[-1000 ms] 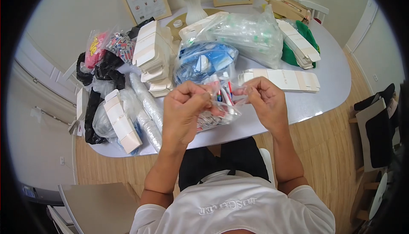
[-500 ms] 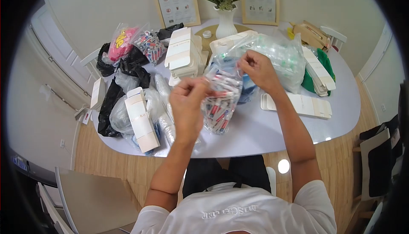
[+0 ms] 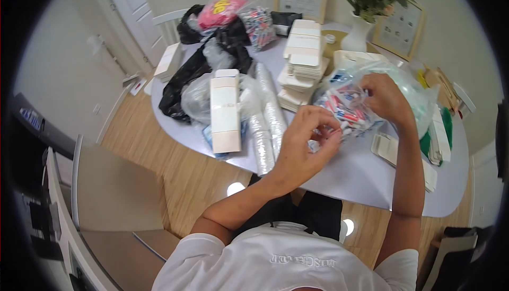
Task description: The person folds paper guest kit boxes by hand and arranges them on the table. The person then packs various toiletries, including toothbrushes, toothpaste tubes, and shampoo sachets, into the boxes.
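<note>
A clear plastic bag full of small red, white and blue tubes is in front of me over the table. My right hand pinches the bag's upper right edge, fingers bent inward. My left hand is at the bag's lower left side, with thumb and fingertips drawn together. What lies between those fingertips is too small and blurred to tell. Behind the bag, a large clear plastic bag with pale green contents is partly covered by my right hand.
White flat boxes are stacked behind my left hand. To the left lie clear plastic rolls, a long white box, black bags and another bag of tubes. A white vase stands behind.
My view has turned, so the table things appear shifted right or tilted. My left hand has moved from the bag's upper left to its lower left. My right hand still holds the bag's edge.
</note>
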### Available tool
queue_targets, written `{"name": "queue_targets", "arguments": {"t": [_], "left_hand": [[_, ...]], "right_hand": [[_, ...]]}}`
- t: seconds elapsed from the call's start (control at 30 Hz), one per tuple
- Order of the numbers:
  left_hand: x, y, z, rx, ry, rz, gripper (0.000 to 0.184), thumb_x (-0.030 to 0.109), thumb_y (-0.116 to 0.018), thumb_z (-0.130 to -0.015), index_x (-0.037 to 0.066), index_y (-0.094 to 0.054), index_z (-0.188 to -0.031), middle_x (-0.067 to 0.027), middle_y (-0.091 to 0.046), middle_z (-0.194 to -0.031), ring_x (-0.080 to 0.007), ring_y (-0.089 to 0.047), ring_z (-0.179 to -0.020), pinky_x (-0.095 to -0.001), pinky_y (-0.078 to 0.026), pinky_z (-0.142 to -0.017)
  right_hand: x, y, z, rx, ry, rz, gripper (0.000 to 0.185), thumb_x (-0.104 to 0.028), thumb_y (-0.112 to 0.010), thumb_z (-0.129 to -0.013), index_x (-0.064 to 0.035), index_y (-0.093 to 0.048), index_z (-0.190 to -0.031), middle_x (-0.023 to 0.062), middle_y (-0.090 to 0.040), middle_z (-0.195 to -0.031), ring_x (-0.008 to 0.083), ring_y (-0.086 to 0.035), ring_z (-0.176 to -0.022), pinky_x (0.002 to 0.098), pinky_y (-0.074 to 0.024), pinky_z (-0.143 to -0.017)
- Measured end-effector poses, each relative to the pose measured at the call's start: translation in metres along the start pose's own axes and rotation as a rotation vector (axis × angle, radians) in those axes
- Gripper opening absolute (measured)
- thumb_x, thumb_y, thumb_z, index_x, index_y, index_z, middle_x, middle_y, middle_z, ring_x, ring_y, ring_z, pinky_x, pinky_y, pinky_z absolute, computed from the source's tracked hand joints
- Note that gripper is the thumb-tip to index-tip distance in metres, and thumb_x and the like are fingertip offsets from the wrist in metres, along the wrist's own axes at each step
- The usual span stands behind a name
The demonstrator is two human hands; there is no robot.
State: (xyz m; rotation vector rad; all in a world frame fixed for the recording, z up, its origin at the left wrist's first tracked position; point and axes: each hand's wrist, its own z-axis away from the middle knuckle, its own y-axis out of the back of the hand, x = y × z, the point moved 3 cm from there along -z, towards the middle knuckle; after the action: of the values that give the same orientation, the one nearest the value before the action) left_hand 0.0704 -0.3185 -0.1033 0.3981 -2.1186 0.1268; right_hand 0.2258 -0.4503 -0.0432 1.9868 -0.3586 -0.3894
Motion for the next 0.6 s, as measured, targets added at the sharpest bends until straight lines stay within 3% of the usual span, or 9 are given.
{"name": "queue_targets", "arguments": {"t": [0.1, 0.13, 0.17, 0.2, 0.27, 0.3, 0.4, 0.5, 0.6], "left_hand": [[-0.002, 0.059, 0.003, 0.193, -0.109, -0.398, 0.023, -0.004, -0.062, -0.074, 0.002, -0.057, -0.096, -0.0068, -0.051, -0.098, -0.0104, -0.050, -0.073, -0.0201, -0.044, -0.057], [-0.006, 0.083, 0.002, 0.293, -0.128, -0.621, 0.024, 0.002, -0.064, -0.074, 0.002, -0.056, -0.096, -0.0100, -0.051, -0.099, -0.0163, -0.050, -0.074, -0.0256, -0.044, -0.061], [-0.021, 0.106, 0.001, 0.350, -0.069, -0.842, 0.045, 0.010, -0.068, -0.071, -0.001, -0.048, -0.109, -0.0169, -0.046, -0.102, -0.0296, -0.047, -0.089, -0.0383, -0.040, -0.080], [-0.033, 0.120, 0.002, 0.353, -0.072, -0.846, 0.045, 0.010, -0.068, -0.071, -0.001, -0.048, -0.109, -0.0169, -0.046, -0.102, -0.0296, -0.047, -0.089, -0.0383, -0.040, -0.080], [-0.059, 0.140, 0.003, 0.321, 0.159, -1.177, 0.073, 0.020, -0.074, -0.066, -0.006, -0.036, -0.122, -0.0227, -0.041, -0.107, -0.0360, -0.040, -0.100, -0.0455, -0.034, -0.087], [-0.072, 0.145, 0.003, 0.280, 0.188, -1.133, 0.097, 0.027, -0.079, -0.058, -0.011, -0.025, -0.129, -0.0252, -0.038, -0.109, -0.0381, -0.036, -0.103, -0.0488, -0.032, -0.090], [-0.065, 0.151, 0.003, 0.351, 0.251, -1.097, 0.101, 0.028, -0.079, -0.056, -0.012, -0.023, -0.130, -0.0263, -0.041, -0.107, -0.0388, -0.039, -0.101, -0.0464, -0.031, -0.093], [-0.081, 0.170, 0.007, 0.279, 0.273, -1.000, 0.099, 0.021, -0.077, -0.054, -0.013, -0.023, -0.130, -0.0254, -0.044, -0.104, -0.0373, -0.042, -0.100, -0.0430, -0.033, -0.093], [-0.045, 0.168, 0.010, 0.332, 0.193, -0.892, 0.098, 0.016, -0.076, -0.052, -0.011, -0.026, -0.132, -0.0212, -0.049, -0.106, -0.0319, -0.049, -0.102, -0.0360, -0.038, -0.091]], "right_hand": [[0.002, -0.002, 0.002, -0.043, -0.175, -0.092, 0.015, -0.007, -0.062, -0.060, 0.0018, -0.059, -0.071, 0.0150, -0.061, -0.068, 0.0297, -0.057, -0.060, 0.0336, -0.0442, -0.058], [0.001, -0.001, 0.004, -0.036, -0.272, -0.173, 0.016, -0.006, -0.061, -0.059, 0.0023, -0.059, -0.074, 0.0160, -0.060, -0.068, 0.0294, -0.056, -0.058, 0.0323, -0.0442, -0.058], [-0.005, 0.004, 0.006, 0.008, -0.251, -0.264, 0.015, -0.002, -0.061, -0.062, 0.0034, -0.060, -0.077, 0.0134, -0.060, -0.065, 0.0218, -0.056, -0.055, 0.0279, -0.0447, -0.058], [-0.007, 0.006, 0.007, 0.010, -0.246, -0.265, 0.015, -0.002, -0.061, -0.062, 0.0034, -0.060, -0.077, 0.0134, -0.060, -0.065, 0.0218, -0.056, -0.055, 0.0279, -0.0447, -0.058], [-0.002, 0.012, 0.011, 0.163, -0.380, -0.601, 0.015, 0.000, -0.062, -0.067, 0.0040, -0.062, -0.082, 0.0079, -0.062, -0.067, 0.0129, -0.057, -0.060, 0.0243, -0.0451, -0.061], [0.001, 0.017, 0.012, 0.209, -0.428, -0.655, 0.017, -0.002, -0.064, -0.072, 0.0027, -0.062, -0.088, 0.0038, -0.062, -0.072, 0.0091, -0.058, -0.066, 0.0223, -0.0446, -0.062], [-0.003, 0.032, 0.017, 0.396, -0.538, -0.666, 0.021, -0.005, -0.067, -0.074, 0.0004, -0.062, -0.093, 0.0040, -0.063, -0.077, 0.0099, -0.059, -0.070, 0.0215, -0.0443, -0.063], [-0.005, 0.036, 0.026, 0.540, -0.491, -0.811, 0.022, -0.006, -0.067, -0.076, 0.0016, -0.061, -0.096, 0.0069, -0.064, -0.082, 0.0115, -0.059, -0.073, 0.0238, -0.0477, -0.067], [-0.009, 0.039, 0.039, 0.661, -0.440, -0.935, 0.022, -0.004, -0.067, -0.077, 0.0036, -0.060, -0.096, 0.0106, -0.064, -0.086, 0.0136, -0.060, -0.075, 0.0262, -0.0497, -0.069]]}}
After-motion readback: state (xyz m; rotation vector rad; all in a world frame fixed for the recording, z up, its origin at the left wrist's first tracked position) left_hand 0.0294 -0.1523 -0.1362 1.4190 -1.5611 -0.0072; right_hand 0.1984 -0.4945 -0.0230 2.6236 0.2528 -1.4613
